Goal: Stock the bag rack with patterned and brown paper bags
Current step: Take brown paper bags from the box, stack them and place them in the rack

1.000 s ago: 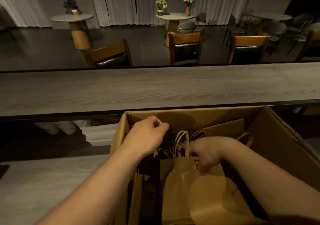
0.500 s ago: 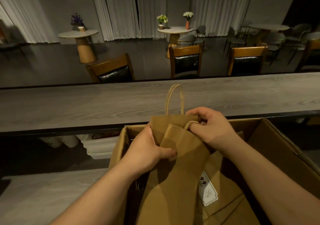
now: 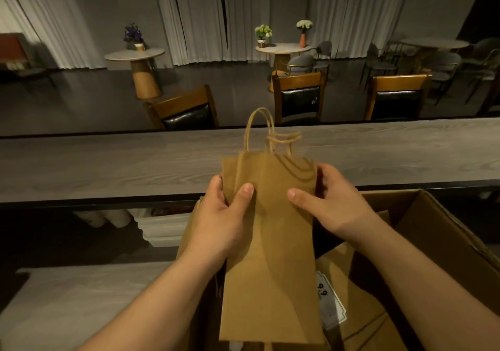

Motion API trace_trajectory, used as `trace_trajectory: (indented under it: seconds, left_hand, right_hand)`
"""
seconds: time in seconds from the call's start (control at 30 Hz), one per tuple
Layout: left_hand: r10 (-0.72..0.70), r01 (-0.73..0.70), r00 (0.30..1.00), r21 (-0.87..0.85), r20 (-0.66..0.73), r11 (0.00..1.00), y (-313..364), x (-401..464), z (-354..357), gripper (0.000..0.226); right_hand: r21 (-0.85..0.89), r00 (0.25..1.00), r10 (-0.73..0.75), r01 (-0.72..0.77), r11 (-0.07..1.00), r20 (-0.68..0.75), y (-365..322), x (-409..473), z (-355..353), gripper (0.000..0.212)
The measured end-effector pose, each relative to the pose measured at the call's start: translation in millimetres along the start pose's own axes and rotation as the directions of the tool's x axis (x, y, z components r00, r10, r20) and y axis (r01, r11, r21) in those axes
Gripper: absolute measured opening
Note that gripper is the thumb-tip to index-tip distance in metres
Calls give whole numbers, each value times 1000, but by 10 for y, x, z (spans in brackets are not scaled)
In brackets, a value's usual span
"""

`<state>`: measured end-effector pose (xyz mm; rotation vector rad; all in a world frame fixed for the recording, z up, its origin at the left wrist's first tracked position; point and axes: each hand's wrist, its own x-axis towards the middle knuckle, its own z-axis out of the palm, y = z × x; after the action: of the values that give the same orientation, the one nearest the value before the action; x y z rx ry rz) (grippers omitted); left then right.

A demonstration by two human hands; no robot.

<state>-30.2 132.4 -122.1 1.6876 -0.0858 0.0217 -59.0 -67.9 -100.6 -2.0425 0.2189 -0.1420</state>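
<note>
Forearms reach up from the near edge; below the fingers lies the open cardboard box (image 3: 438, 231), more flat bags inside; left hand (image 3: 224, 215) and right hand (image 3: 332, 207) each pinch a side of the brown paper bags (image 3: 270, 242), thumbs in front, likely to square the flat, matte stack for racking; twisted-paper handles (image 3: 259, 128) loop beyond the fingertips, over the grey wood-grain counter (image 3: 108, 166); no rack shows.

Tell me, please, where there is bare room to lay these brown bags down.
The grey counter beyond the brown bags is bare along its length. The pale worktop left of the cardboard box is free too. The box itself is crowded with bags.
</note>
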Motion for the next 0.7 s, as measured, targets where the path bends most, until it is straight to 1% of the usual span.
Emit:
trace_trajectory:
  seconds: [0.07, 0.13, 0.17, 0.2, 0.23, 0.27, 0.3, 0.33, 0.37, 0.4, 0.43, 0.47, 0.5, 0.53, 0.57, 0.6, 0.63, 0.67, 0.7]
  left_hand:
    - [-24, 24, 998, 6, 51, 1000, 10, -11, 8, 19]
    - [-68, 67, 993, 17, 96, 998, 15, -35, 26, 23]
    - [-70, 64, 993, 62, 99, 996, 26, -49, 30, 25]
    - [-43, 28, 995, 159, 92, 987, 60, -56, 27, 28]
    - [-8, -14, 997, 268, 82, 963, 70, -81, 19, 35]
    - [44, -71, 995, 341, 87, 937, 85, -87, 16, 42]
    - [77, -116, 990, 359, 120, 926, 59, -95, 13, 45]
    - [83, -143, 977, 323, 195, 936, 53, -105, 22, 51]
    - [70, -146, 957, 258, 283, 955, 63, -140, 39, 61]
    - [54, -121, 938, 176, 342, 977, 58, -166, 48, 69]
    - [52, -99, 930, 110, 365, 989, 40, -165, 58, 71]
    - [56, -88, 934, 78, 352, 993, 22, -153, 64, 66]
    - [56, -83, 949, 75, 312, 994, 24, -126, 57, 56]
    - [47, -68, 967, 79, 250, 994, 9, -91, 40, 40]
    - [27, -42, 983, 78, 181, 996, -19, -55, 17, 28]
    - [9, -18, 990, 62, 141, 998, -33, -34, -9, 25]
    - [8, -12, 992, 34, 126, 999, -49, -24, -35, 28]
    - [10, -12, 992, 8, 127, 1000, -46, -27, -48, 34]
    - [21, -21, 990, 1, 136, 1000, -48, -36, -62, 39]
  right_hand:
    - [36, 994, 0, -4, 999, 112, -35, -42, 76, 66]
    - [130, 993, -31, 16, 991, 113, -49, -61, 142, 58]
    - [169, 995, -60, 46, 985, 80, -44, -60, 163, 54]
    - [189, 996, -91, 86, 978, 22, -53, -54, 165, 49]
    - [188, 992, -116, 123, 974, -49, -65, -75, 174, 42]
    - [188, 984, -128, 151, 971, -126, -92, -94, 163, 36]
    - [206, 977, -129, 163, 965, -167, -99, -110, 176, 29]
    - [253, 979, -141, 175, 952, -148, -107, -109, 197, 23]
    - [336, 987, -148, 160, 928, -60, -117, -133, 245, 16]
    - [416, 985, -158, 116, 902, 67, -114, -164, 300, 18]
    - [462, 971, -160, 61, 885, 177, -91, -181, 352, 29]
    - [483, 960, -149, 17, 876, 236, -41, -180, 393, 36]
    - [460, 962, -140, 16, 888, 236, -41, -182, 409, 34]
    - [418, 972, -146, 57, 907, 184, -45, -166, 406, 27]
    - [336, 988, -126, 88, 938, 91, -55, -157, 385, 22]
    - [244, 996, -82, 84, 966, -16, -38, -136, 357, 27]
    - [181, 996, -33, 48, 982, -81, -43, -126, 331, 39]
    - [150, 997, 10, 1, 989, -71, -51, -119, 313, 48]
    - [129, 999, 48, -49, 990, 7, -70, -131, 320, 49]
